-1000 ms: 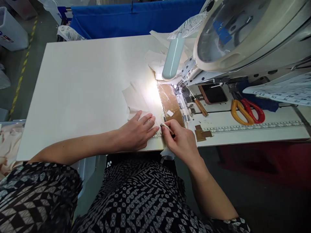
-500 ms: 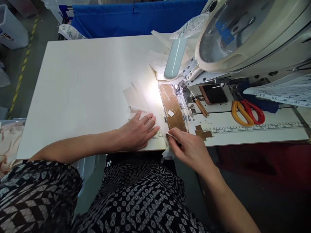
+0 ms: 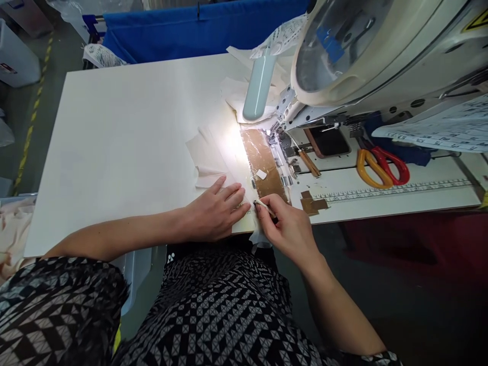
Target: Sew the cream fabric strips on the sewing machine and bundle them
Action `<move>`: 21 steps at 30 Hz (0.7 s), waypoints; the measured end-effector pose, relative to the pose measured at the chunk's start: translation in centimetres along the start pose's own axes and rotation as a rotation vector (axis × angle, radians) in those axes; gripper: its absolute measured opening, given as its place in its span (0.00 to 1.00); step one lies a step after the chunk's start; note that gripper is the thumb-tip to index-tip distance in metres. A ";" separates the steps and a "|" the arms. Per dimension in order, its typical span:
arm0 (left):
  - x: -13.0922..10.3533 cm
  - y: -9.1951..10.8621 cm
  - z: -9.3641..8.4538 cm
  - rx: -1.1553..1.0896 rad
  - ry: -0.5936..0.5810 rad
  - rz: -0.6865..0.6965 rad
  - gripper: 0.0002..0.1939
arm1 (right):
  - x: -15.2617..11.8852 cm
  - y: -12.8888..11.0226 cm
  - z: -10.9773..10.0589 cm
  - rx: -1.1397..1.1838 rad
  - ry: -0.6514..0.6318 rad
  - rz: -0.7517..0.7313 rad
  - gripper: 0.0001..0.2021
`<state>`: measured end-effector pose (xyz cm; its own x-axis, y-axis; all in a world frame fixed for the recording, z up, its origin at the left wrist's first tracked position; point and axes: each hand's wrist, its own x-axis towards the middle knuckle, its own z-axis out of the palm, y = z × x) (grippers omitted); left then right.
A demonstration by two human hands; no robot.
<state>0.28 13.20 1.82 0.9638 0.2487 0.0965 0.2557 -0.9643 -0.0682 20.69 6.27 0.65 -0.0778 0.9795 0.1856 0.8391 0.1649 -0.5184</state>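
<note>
My left hand (image 3: 215, 212) lies flat with its fingers spread on a piece of thin white fabric (image 3: 209, 157) near the table's front edge. Just to its right, my right hand (image 3: 285, 226) pinches a small light strip between thumb and fingers; whether this is the fabric's edge or a small tool I cannot make out. Part of the fabric hangs over the table edge below that pinch. A brown taped plate (image 3: 263, 162) with a small white patch lies beyond my right hand, beside the sewing machine's needle area (image 3: 276, 133).
The sewing machine head (image 3: 366, 51) fills the upper right. Scissors with yellow and red handles (image 3: 381, 168), a wooden-handled tool (image 3: 309, 162) and a phone (image 3: 328, 141) lie at the right. More white fabric (image 3: 238, 96) is behind the needle. A blue cloth (image 3: 206, 30) hangs behind the white table (image 3: 114, 132).
The view has shifted slightly. My right hand has turned a little, and more of the light strip shows in its pinch. My left hand stays flat on the fabric.
</note>
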 end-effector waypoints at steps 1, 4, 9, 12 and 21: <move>0.0 0.1 0.0 0.007 0.000 0.002 0.27 | 0.0 0.0 0.0 -0.009 0.005 -0.008 0.08; 0.0 0.3 -0.1 0.014 -0.016 -0.001 0.29 | 0.0 0.0 0.2 -0.053 -0.001 -0.034 0.08; 0.1 0.5 -0.4 0.029 -0.058 -0.014 0.26 | -0.1 -0.2 -0.3 -0.154 -0.052 -0.123 0.09; 0.2 0.7 -0.5 0.030 -0.080 -0.017 0.26 | -0.7 -0.1 -1.3 -0.187 -0.118 -0.148 0.11; -0.2 -1.4 -0.1 0.030 -0.058 -0.115 0.24 | 0.1 -0.1 -2.1 0.039 0.006 0.134 0.10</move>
<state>-0.24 14.48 2.03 0.9306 0.3630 0.0480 0.3660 -0.9263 -0.0899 21.66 6.15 2.47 0.0372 0.9924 0.1173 0.8203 0.0367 -0.5708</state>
